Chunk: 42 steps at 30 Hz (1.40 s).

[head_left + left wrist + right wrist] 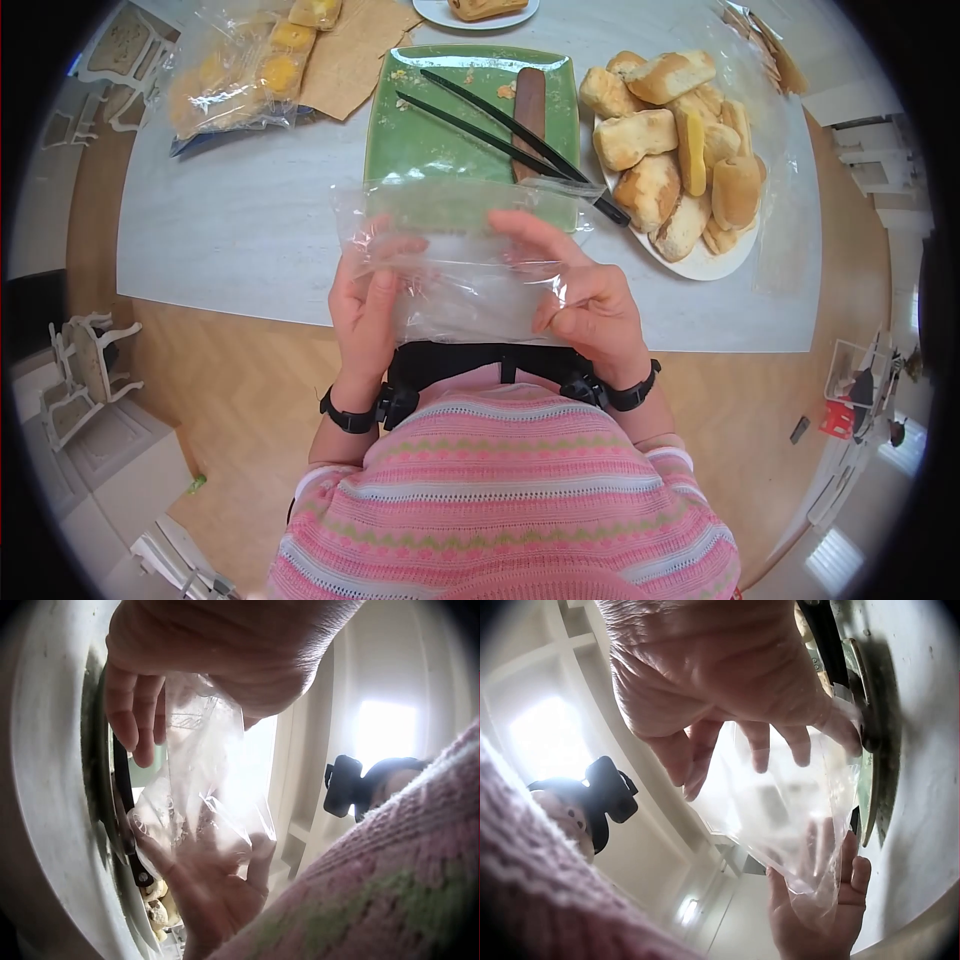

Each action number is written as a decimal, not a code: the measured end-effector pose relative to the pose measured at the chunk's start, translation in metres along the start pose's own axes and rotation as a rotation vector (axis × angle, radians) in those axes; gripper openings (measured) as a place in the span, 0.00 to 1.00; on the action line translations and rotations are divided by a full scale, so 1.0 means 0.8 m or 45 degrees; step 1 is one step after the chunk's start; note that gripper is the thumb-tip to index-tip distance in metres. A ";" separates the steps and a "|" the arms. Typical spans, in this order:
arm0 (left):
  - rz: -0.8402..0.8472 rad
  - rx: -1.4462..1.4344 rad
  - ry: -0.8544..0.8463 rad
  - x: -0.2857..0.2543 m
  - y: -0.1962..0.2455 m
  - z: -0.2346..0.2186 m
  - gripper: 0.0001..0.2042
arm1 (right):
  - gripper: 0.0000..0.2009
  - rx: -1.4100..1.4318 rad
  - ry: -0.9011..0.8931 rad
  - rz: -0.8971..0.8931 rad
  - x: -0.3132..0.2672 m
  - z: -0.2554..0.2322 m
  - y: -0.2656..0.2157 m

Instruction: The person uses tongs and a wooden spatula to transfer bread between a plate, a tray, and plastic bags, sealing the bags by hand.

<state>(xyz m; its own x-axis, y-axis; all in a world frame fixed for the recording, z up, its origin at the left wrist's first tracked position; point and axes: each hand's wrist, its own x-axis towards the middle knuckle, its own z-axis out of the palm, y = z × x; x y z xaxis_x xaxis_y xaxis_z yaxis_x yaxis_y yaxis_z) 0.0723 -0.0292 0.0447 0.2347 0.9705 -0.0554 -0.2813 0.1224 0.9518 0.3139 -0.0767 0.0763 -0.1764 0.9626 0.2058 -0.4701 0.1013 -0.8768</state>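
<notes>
A clear plastic bag is stretched between both hands above the table's near edge. The left hand holds its left side, thumb in front and fingers behind the film. On the other side, the right hand pinches the bag low down with thumb and a finger, its index finger stretched along the upper part. No contents can be made out in the bag in the left wrist view. In the right wrist view, the right hand is above the film, with the left hand at the far end.
Behind the bag lies a green plate with black tongs and a brown bar. A white plate of bread rolls stands right. Packaged yellow food and brown paper lie back left.
</notes>
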 end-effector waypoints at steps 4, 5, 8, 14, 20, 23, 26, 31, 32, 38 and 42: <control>0.010 -0.048 0.057 0.006 -0.001 -0.003 0.32 | 0.03 -0.064 -0.055 -0.001 0.011 -0.008 0.006; 0.083 -0.006 0.000 0.007 0.002 -0.002 0.30 | 0.03 -0.135 -0.103 -0.030 0.014 -0.009 0.005; 0.155 0.078 -0.082 0.011 0.003 -0.007 0.23 | 0.05 0.088 0.001 0.050 0.016 -0.002 0.005; 0.031 0.190 -0.060 0.020 0.010 -0.015 0.11 | 0.11 -0.379 -0.189 0.037 0.033 -0.013 -0.017; -0.076 0.045 0.093 0.034 0.002 -0.024 0.16 | 0.13 -0.506 0.009 -0.017 0.040 -0.013 -0.034; -0.141 -0.124 0.100 0.041 -0.003 -0.028 0.16 | 0.11 -0.852 0.137 -0.095 0.045 -0.011 -0.040; -0.215 -0.189 0.156 0.047 -0.007 -0.031 0.16 | 0.10 -1.087 0.273 -0.190 0.049 -0.019 -0.041; -0.261 -0.160 0.242 0.052 -0.007 -0.036 0.16 | 0.11 -1.477 0.488 -0.172 0.065 -0.033 -0.034; -0.271 -0.172 0.269 0.052 -0.006 -0.037 0.16 | 0.13 -1.674 0.473 -0.141 0.069 -0.035 -0.032; -0.230 -0.361 0.292 0.055 -0.006 -0.045 0.15 | 0.20 -2.084 0.340 -0.014 0.083 -0.039 -0.008; -0.245 -0.412 0.298 0.056 -0.006 -0.047 0.15 | 0.20 -2.176 0.313 0.039 0.091 -0.045 0.002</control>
<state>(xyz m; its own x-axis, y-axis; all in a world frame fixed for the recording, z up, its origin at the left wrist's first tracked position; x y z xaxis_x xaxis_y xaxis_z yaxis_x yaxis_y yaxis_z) 0.0493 0.0212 0.0267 0.1048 0.9400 -0.3248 -0.5384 0.3282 0.7761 0.3310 0.0027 0.0744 0.0351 0.9655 0.2582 0.9369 0.0582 -0.3448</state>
